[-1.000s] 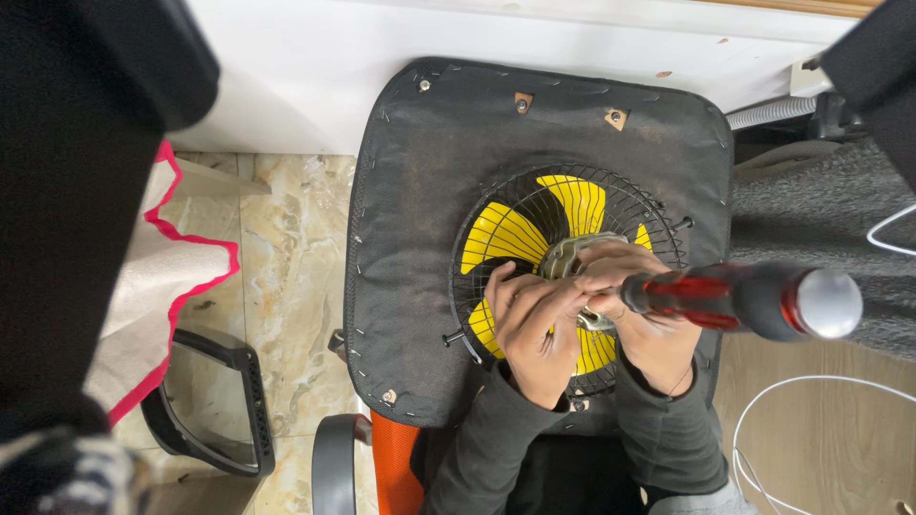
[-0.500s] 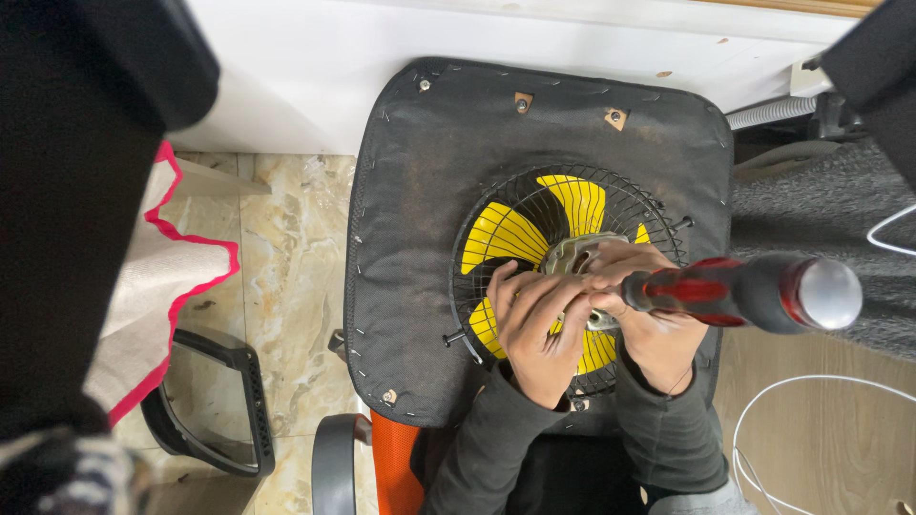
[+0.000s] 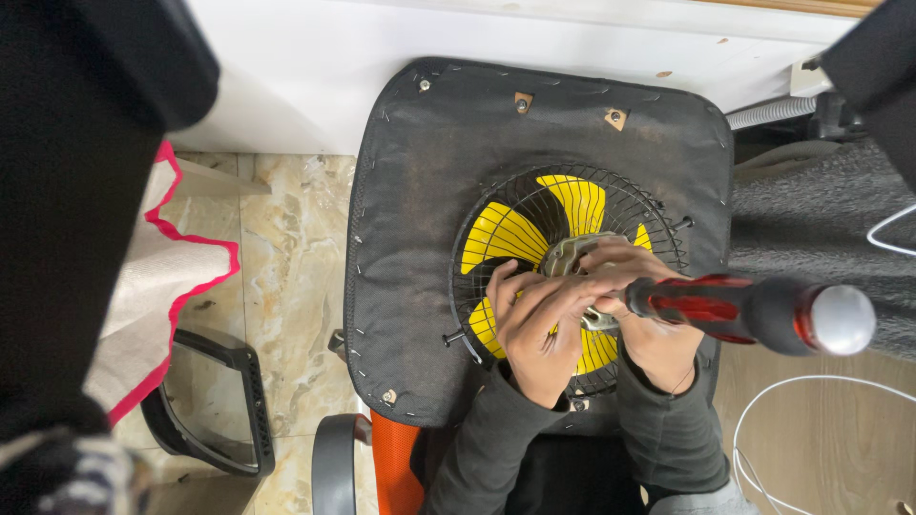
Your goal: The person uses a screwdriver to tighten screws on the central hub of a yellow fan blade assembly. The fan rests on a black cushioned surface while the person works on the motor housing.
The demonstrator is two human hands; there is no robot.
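Working position: a round black wire fan guard [image 3: 506,205] with yellow plastic blades [image 3: 572,200] is laid flat on the upturned black fabric underside of a chair seat [image 3: 429,191].
Left hand [image 3: 539,319]: fingers are curled closed on the grey metal hub [image 3: 571,256] at the fan's centre, wrist bent inward from below.
Right hand [image 3: 658,343]: mostly hidden; it is wrapped shut around a red-and-black screwdriver with a silver cap [image 3: 754,313], handle pointing up toward the camera.
Advice: the shaft is best kept square to the hub, with the fan steadied against turning.
Surroundings: marble-patterned floor tiles [image 3: 286,257], white cable [image 3: 763,420].
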